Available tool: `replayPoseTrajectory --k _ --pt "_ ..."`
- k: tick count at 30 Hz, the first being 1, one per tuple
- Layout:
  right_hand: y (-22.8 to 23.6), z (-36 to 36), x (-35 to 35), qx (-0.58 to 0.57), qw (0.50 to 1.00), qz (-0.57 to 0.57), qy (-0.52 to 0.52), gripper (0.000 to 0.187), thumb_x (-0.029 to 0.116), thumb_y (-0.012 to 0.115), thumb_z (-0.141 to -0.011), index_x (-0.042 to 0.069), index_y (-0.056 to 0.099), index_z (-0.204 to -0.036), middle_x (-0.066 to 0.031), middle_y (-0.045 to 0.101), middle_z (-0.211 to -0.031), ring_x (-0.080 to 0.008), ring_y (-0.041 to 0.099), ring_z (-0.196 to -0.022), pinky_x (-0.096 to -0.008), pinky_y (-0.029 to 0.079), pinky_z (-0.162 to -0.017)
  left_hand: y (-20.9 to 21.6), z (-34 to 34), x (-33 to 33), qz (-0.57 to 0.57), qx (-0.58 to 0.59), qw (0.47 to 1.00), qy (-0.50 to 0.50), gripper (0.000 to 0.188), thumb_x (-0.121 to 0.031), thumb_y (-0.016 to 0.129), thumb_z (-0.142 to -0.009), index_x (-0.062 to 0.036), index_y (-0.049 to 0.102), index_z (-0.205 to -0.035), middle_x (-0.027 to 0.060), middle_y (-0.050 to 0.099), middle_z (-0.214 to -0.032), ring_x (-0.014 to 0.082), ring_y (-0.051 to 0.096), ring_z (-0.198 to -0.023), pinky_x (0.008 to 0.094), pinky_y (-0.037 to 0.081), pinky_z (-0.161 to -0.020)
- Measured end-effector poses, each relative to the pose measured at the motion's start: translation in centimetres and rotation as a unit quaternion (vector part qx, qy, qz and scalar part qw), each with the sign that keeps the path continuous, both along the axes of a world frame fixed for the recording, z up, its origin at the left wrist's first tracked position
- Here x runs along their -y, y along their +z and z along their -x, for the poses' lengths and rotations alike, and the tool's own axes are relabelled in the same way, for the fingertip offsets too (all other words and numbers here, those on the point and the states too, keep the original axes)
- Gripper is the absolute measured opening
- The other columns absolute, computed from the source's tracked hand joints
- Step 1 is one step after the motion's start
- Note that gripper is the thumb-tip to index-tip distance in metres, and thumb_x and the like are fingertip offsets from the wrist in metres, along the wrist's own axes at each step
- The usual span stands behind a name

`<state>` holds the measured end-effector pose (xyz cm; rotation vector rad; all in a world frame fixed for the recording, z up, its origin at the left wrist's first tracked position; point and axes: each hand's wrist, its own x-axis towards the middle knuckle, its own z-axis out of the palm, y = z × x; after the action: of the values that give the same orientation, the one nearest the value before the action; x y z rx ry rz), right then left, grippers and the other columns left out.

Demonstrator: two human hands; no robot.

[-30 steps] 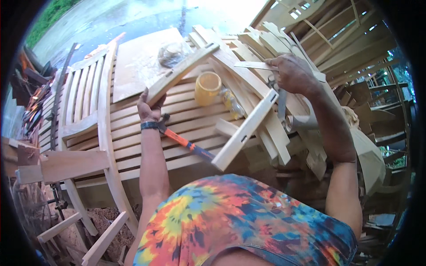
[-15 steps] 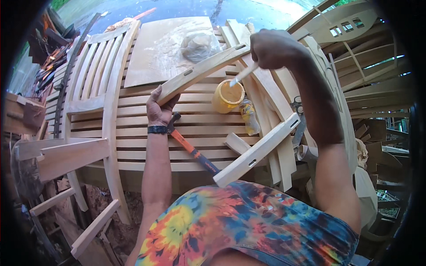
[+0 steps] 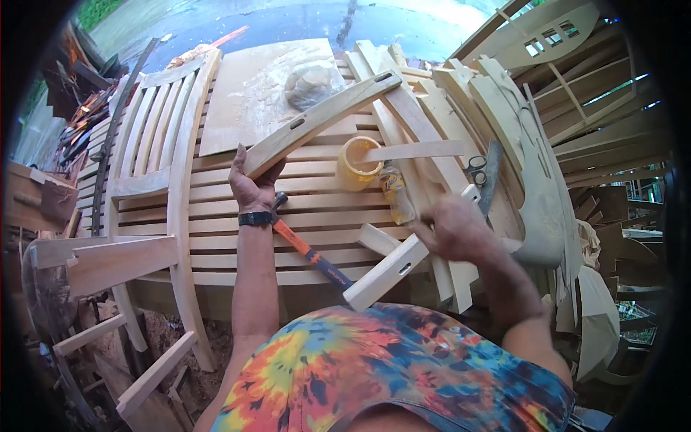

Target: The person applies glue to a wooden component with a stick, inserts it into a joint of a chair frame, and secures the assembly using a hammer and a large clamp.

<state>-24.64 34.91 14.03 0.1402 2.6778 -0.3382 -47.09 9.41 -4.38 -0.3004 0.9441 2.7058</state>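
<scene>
My left hand (image 3: 252, 189) grips the lower end of a curved wooden rail (image 3: 320, 121) with slots cut in it and holds it up over a slatted wooden bench top (image 3: 216, 216). My right hand (image 3: 450, 229) is blurred and lies on the upper end of a straight slotted rail (image 3: 389, 272) that rests slanted on the slats; its grip is unclear. A yellow cup (image 3: 354, 173) stands between the hands with a flat wooden stick (image 3: 414, 150) resting across it. A small bottle (image 3: 397, 193) lies beside the cup.
A hammer with an orange and black handle (image 3: 311, 253) lies on the slats under my left wrist. Scissors (image 3: 476, 167) sit among stacked wooden parts at the right. A plywood board (image 3: 252, 101) with a plastic bag (image 3: 309, 83) lies at the far side. Chair frames stand at the left.
My right hand has left the stick on the yellow cup and come down onto the straight rail. My left hand still holds the curved rail.
</scene>
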Motion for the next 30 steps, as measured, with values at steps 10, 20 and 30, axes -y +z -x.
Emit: replayPoseTrajectory --k 10,20,30 --pt "-24.6 -12.3 -2.7 -0.169 0.456 0.683 -0.545 0.061 0.046 0.061 -0.098 0.005 0.047 -0.142 -0.0173 0.060 -0.129 -0.0376 0.060 -0.113 -0.0542 0.052 -0.094 8.0 -3.5 -2.0 0.015 -0.076 0.997 0.025 0.045 -0.043 0.061 -0.098 -0.0013 0.060 -0.116 0.0173 0.066 -0.109 0.0311 0.070 -0.098 0.0427 0.063 -0.078" --pt "-9.1 -14.4 -15.0 -0.472 0.590 0.485 -0.441 0.051 0.043 0.049 -0.102 0.010 0.054 -0.140 -0.0139 0.059 -0.131 -0.0319 0.056 -0.119 -0.0501 0.047 -0.101 22.5 -12.5 -0.7 -0.160 -0.337 0.901 -0.222 0.073 -0.060 0.046 -0.099 0.0011 0.050 -0.139 0.0203 0.059 -0.135 0.0345 0.058 -0.124 0.0503 0.051 -0.102" --pt "-7.8 4.0 -5.7 -0.364 0.630 0.675 -0.124 0.042 0.029 0.053 -0.102 0.004 0.060 -0.135 -0.0104 0.064 -0.114 -0.0195 0.064 -0.093 -0.0342 0.055 -0.081 41.9 -23.7 19.9 0.204 -0.345 0.843 -0.359 0.076 -0.054 0.058 -0.094 0.0056 0.047 -0.139 0.0240 0.064 -0.119 0.0352 0.067 -0.102 0.0464 0.054 -0.091"
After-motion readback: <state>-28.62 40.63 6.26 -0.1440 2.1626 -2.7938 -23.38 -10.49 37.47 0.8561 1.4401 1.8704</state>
